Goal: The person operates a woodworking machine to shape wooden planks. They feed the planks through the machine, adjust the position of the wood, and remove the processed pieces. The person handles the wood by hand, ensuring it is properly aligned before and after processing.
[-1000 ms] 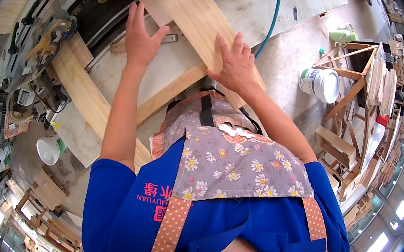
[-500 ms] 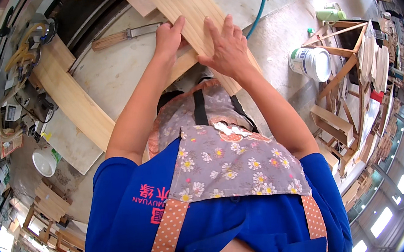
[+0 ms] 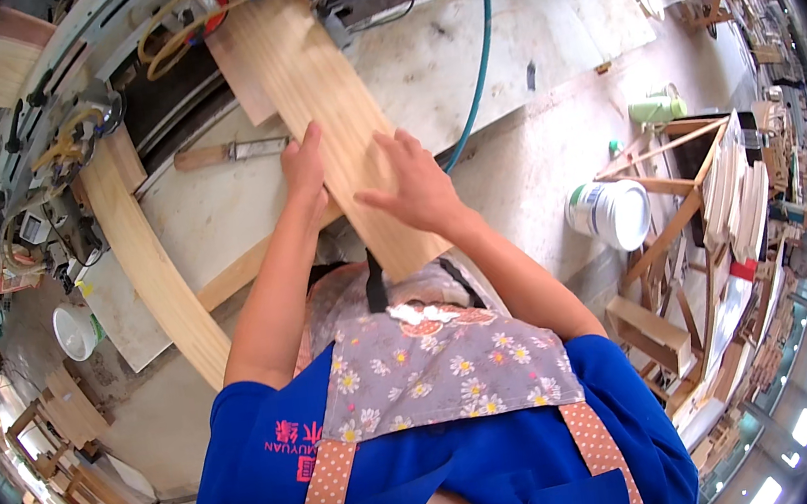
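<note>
A long pale wooden board (image 3: 318, 91) slants from the machine at the back to the front of my apron. My left hand (image 3: 304, 168) grips the board's left edge, thumb on top and the other fingers mostly hidden below. My right hand (image 3: 416, 190) rests on the board near its right edge, fingers stretched and thumb spread toward the middle. Just left of my left hand lies a scraper-like tool with a wooden handle (image 3: 200, 157) and a metal blade. A shorter wooden piece (image 3: 241, 80) shows beside the board's far left edge.
Another long board (image 3: 146, 243) runs along the left, near a machine with yellow hoses (image 3: 71, 132). A teal hose (image 3: 481, 81) hangs over the pale worktop (image 3: 537, 24). On the right stand a white bucket (image 3: 611, 214) and a wooden frame (image 3: 667, 220) holding thin boards.
The view has shifted, showing more of the machine at the back. Both hands and the board appear lower and farther left, and the board's near end reaches closer to my apron.
</note>
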